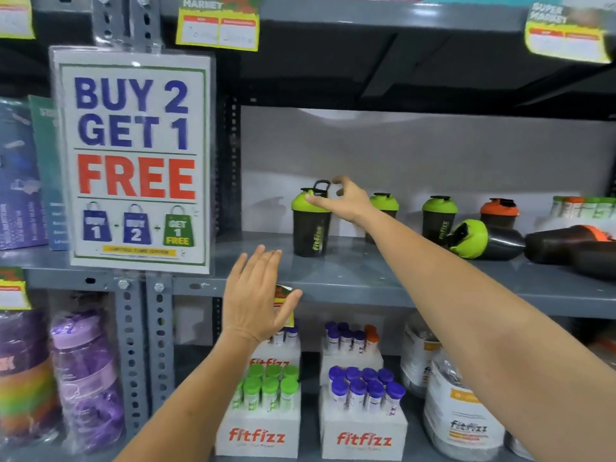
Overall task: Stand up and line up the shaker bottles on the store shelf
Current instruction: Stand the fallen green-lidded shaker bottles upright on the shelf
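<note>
Item: shaker bottle, green lid (pixel 311 225), upright on the shelf (pixel 350 278), directly under my right hand (pixel 346 201). Fingers loosely curled, thumb touching the lid; I cannot tell whether it is gripped.

Item: my left hand (pixel 256 295), flat and spread, holding nothing, at the shelf edge below and left of that bottle.

Item: three upright bottles just right of my right hand, behind the forearm.

Item: toppled green-lidded bottle (pixel 483 240) and toppled orange-lidded bottle (pixel 573 245), well right.

Step, as I judge: seating the leftmost bottle. Next: reach right, lift the fallen green one upright.
</note>
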The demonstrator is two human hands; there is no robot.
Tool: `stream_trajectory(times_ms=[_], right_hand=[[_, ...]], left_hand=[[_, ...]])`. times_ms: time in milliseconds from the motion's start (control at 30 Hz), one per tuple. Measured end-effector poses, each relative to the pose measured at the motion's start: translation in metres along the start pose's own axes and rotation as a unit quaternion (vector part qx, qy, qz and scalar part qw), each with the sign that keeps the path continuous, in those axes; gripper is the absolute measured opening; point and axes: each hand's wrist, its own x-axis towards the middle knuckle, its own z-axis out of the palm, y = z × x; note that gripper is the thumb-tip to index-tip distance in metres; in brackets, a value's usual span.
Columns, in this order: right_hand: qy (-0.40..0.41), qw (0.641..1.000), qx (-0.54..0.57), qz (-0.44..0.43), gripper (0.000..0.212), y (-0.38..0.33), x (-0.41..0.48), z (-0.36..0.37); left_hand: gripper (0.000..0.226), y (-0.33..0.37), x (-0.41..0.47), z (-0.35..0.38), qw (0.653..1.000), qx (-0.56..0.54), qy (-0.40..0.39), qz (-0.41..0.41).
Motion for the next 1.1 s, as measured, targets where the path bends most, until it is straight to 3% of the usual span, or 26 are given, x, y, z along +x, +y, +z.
stream_trajectory(times_ms=[167,367,467,600,800,933,1000,1100], right_hand=[[0.06,0.993,-0.099,-0.01,0.064,0.04,-0.012,-0.076],[0.073,0.949,-0.305,0.041,0.048,0.114,-0.025,-0.182],[0.0,0.914,-0.395,0.096,0.057,0.148,-0.031,-0.217],[-0.098,0.87,-0.46,0.15,0.09,0.179,-0.041,-0.231],[-0.049,0.841,-0.533,0.08,0.103,0.199,-0.042,-0.228],[-0.009,0.813,-0.58,0.044,0.098,0.194,-0.042,-0.231],[0.02,0.829,-0.559,0.027,0.094,0.187,-0.039,-0.223],[0.051,0.91,-0.411,0.029,0.094,0.167,-0.032,-0.202]], left_hand=[[0.072,0.019,0.005,0.0,0.999,-0.005,0.023,-0.025],[0.072,0.101,0.031,0.006,0.997,-0.027,-0.001,0.068],[0.071,0.147,0.043,0.015,0.995,-0.039,-0.022,0.089],[0.065,0.168,0.044,0.028,0.998,-0.026,-0.003,0.052],[0.066,0.168,0.041,0.032,0.998,-0.008,0.036,0.042],[0.066,0.168,0.04,0.03,0.998,-0.013,0.041,0.034],[0.067,0.169,0.041,0.031,0.998,-0.013,0.044,0.032],[0.067,0.169,0.041,0.032,0.998,-0.006,0.049,0.026]])
